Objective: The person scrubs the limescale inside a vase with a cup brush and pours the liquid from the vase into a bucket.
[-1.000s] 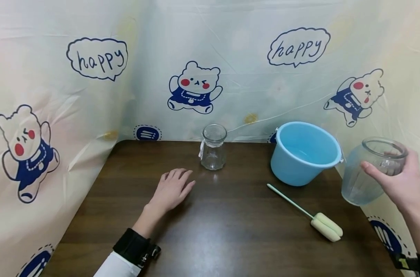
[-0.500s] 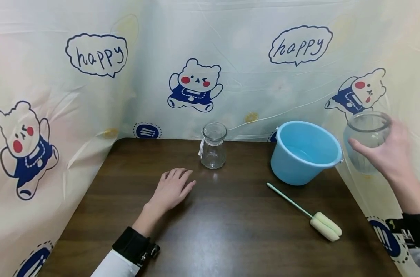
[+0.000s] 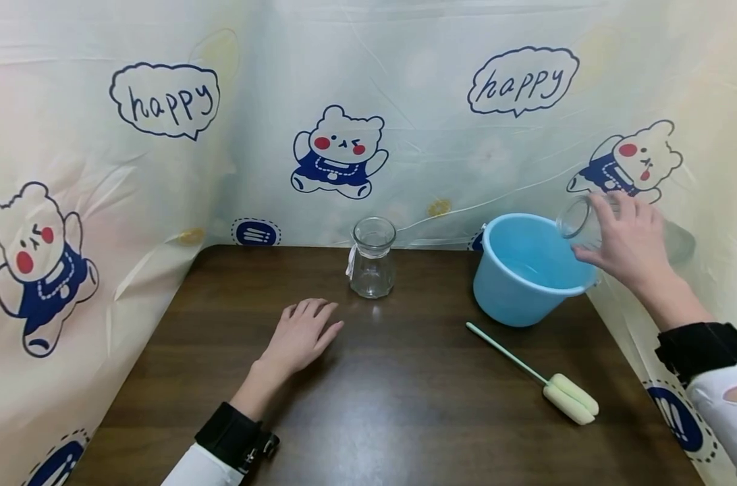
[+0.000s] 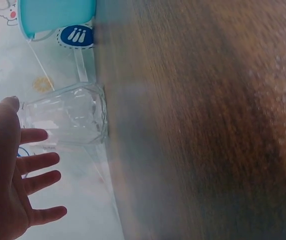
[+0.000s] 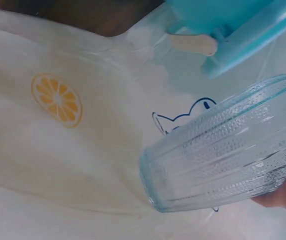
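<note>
My right hand (image 3: 632,243) grips a clear ribbed glass jar (image 5: 223,150), which lies tipped on its side with its mouth toward the light blue bucket (image 3: 505,290). The jar's mouth hangs by the bucket's right rim, and its base points right. Droplets cover the glass in the right wrist view. My left hand (image 3: 302,337) lies with fingers spread low at the brown table, holding nothing. Just beyond it stands a smaller clear glass vase (image 3: 373,270) with a white ribbon tied at its neck.
A sponge bottle brush (image 3: 570,398) with a thin pale green handle lies on the table (image 3: 405,391) in front of the bucket. A printed cloth (image 3: 429,148) with bears hangs behind the table and along both sides.
My right hand has lifted the jar from the table's right side, moved it left to the bucket and tipped it from upright onto its side. The left hand has stayed put.
</note>
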Motion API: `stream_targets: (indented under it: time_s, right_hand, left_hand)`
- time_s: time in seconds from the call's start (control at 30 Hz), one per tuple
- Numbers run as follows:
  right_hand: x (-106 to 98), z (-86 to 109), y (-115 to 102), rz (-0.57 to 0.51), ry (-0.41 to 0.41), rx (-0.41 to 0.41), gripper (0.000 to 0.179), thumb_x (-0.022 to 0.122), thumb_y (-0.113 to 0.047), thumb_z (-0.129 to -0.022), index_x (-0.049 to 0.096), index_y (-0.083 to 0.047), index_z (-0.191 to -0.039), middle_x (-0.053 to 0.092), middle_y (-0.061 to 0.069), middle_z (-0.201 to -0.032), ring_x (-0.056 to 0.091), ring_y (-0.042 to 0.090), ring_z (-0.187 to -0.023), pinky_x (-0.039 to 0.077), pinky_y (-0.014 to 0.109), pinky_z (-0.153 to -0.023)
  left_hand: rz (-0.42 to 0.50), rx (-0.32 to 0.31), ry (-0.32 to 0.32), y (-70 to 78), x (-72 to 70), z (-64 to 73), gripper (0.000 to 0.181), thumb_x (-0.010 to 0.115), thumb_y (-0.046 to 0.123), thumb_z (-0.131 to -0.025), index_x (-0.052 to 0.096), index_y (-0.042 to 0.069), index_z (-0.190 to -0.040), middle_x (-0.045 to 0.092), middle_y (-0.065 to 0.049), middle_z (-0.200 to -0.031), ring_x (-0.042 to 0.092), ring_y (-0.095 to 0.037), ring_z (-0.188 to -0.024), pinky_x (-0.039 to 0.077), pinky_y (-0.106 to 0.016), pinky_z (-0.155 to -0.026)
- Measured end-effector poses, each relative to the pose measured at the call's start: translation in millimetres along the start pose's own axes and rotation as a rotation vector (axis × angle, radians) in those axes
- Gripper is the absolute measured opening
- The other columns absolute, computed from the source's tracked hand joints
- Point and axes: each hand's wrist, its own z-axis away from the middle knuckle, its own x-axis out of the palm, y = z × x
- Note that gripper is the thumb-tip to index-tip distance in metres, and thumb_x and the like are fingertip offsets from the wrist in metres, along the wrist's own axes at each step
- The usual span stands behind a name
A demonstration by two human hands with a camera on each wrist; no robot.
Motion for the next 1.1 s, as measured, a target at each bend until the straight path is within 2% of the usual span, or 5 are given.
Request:
stream_targets:
  time_s: [0.27,0.5,0.7,0.9,1.1]
  right_hand:
    - [14.9,-6.0,4.5,0.151,-0.052,-0.189,0.102,0.092,-0.029,-0.054,0.039,-0.013,-0.14,0.035,0.032,-0.14,0.027,0.054,-0.121,0.022,0.074,-0.097]
    - [22.2,-5.0,1.5,0.161,-0.093,-0.253,0.1,0.092,-0.023,-0.054,0.044,-0.014,-0.141,0.035,0.031,-0.143,0.019,0.055,-0.131,0.006,0.073,-0.108]
    - [26.0,-3.6,1.5,0.191,-0.078,-0.327,0.102,0.093,-0.022,-0.05,0.047,-0.016,-0.141,0.037,0.03,-0.143,0.022,0.053,-0.13,0.003,0.07,-0.111]
    - [23.2,-1.8,-0.1,0.157,-0.097,-0.277,0.101,0.092,-0.022,-0.053,0.044,-0.015,-0.142,0.034,0.031,-0.144,0.018,0.054,-0.133,0.003,0.071,-0.11]
    - [8.7,2.5,-1.4,0.086,-0.054,-0.138,0.099,0.09,-0.022,-0.057,0.039,-0.014,-0.142,0.031,0.032,-0.143,0.021,0.052,-0.129,0.015,0.072,-0.103]
  left_hand:
    - [0.002,0.001,-0.013,0.5,-0.2,2.0,0.055,0.034,0.054,-0.101,0.056,0.018,-0.136,0.056,-0.009,-0.132,0.045,-0.029,-0.125,0.038,-0.059,-0.098]
    - [-0.008,0.007,-0.004,0.2,1.7,1.4,0.055,0.035,0.055,-0.1,0.057,0.018,-0.135,0.056,-0.008,-0.131,0.046,-0.028,-0.124,0.039,-0.058,-0.097]
    - [-0.006,0.01,-0.009,2.5,-1.1,-0.1,0.057,0.034,0.056,-0.1,0.057,0.018,-0.135,0.056,-0.008,-0.131,0.046,-0.028,-0.124,0.038,-0.059,-0.098]
    - [0.007,0.006,-0.024,3.5,-2.0,1.8,0.057,0.036,0.055,-0.1,0.057,0.017,-0.136,0.056,-0.009,-0.132,0.045,-0.029,-0.125,0.038,-0.059,-0.098]
    - [0.012,0.011,-0.008,3.3,-1.3,2.0,0.057,0.036,0.055,-0.1,0.056,0.016,-0.137,0.055,-0.009,-0.133,0.044,-0.028,-0.125,0.038,-0.06,-0.098]
